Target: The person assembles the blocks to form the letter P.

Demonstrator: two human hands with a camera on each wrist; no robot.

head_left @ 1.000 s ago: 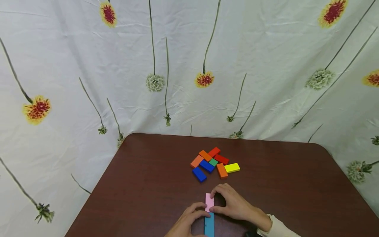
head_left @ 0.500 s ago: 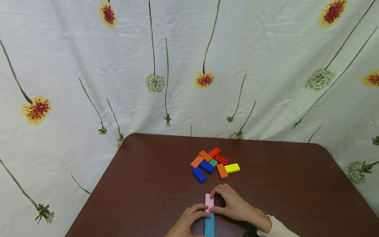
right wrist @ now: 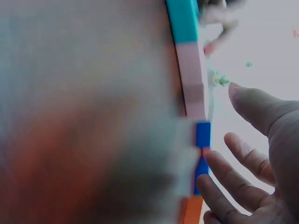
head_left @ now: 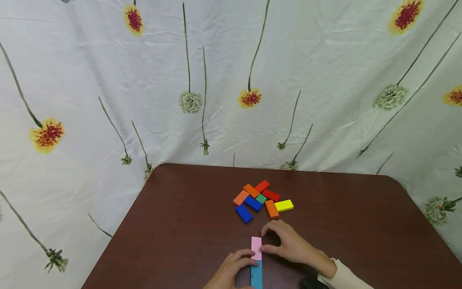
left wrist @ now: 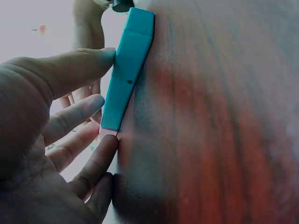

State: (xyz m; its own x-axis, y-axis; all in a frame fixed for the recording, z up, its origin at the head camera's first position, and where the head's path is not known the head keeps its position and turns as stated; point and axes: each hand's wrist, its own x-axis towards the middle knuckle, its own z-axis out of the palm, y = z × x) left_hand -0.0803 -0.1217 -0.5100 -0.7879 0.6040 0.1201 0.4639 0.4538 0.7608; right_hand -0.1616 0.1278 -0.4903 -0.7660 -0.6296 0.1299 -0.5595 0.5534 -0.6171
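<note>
A pink block (head_left: 256,248) lies end to end with a teal block (head_left: 256,277) near the front of the table. My left hand (head_left: 229,271) rests its fingertips on the two blocks around their joint. In the left wrist view its thumb touches the side of the teal block (left wrist: 128,70), while most of the pink one is hidden by fingers. At the right of the pink block, my right hand (head_left: 288,243) is spread with thumb and fingers apart. From the right wrist view, a gap separates those fingers from the pink block (right wrist: 191,74).
Farther back on the brown table (head_left: 180,224) lies a loose group of blocks: blue (head_left: 244,214), orange (head_left: 272,209), yellow (head_left: 284,205), red (head_left: 270,195) and green (head_left: 261,198). A flower-patterned white cloth (head_left: 223,120) hangs behind the table.
My right hand has let go of the pink block and moved slightly away and to the right. The left hand stays on the blocks.
</note>
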